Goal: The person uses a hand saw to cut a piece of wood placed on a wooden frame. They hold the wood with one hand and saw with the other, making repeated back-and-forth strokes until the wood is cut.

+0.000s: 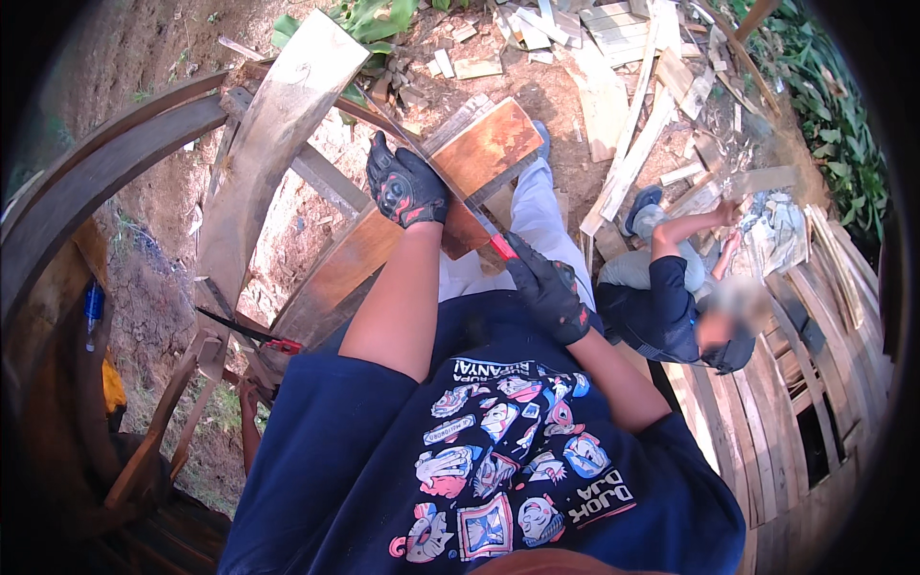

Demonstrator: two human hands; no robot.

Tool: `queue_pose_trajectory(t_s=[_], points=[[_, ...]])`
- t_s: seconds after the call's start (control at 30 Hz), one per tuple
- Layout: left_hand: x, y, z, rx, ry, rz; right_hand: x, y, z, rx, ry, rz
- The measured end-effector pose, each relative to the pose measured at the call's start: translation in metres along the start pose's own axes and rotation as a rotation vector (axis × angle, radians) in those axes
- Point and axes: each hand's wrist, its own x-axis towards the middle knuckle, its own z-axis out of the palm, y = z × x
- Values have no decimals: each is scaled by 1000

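Note:
My right hand, in a black glove, is wrapped round the red handle of a handsaw. The narrow saw blade slants up and left from the handle, across a reddish-brown board. Beside the blade lies my left hand, also in a black glove with red and grey details. Its fingers stretch out over the wood, pointing away from me, and its palm side is hidden. More of the brown wood shows to the left, below my left forearm.
A long pale plank leans at the left, near a curved dark beam. A second red-handled saw is at lower left. Another person crouches at right, beside stacked boards. Wood offcuts litter the ground ahead.

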Motion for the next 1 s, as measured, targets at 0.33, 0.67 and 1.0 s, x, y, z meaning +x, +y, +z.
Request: queue_pose_trajectory(t_s=[0.33, 0.67, 1.0], points=[[0, 2, -5, -5, -77, -52, 6, -12, -13, 24, -25, 38], [-2, 3, -5, -26, -131, -33, 2, 15, 13, 103, -20, 48], [-1, -1, -1, -70, -95, -6, 7, 53, 27, 42, -92, 68]])
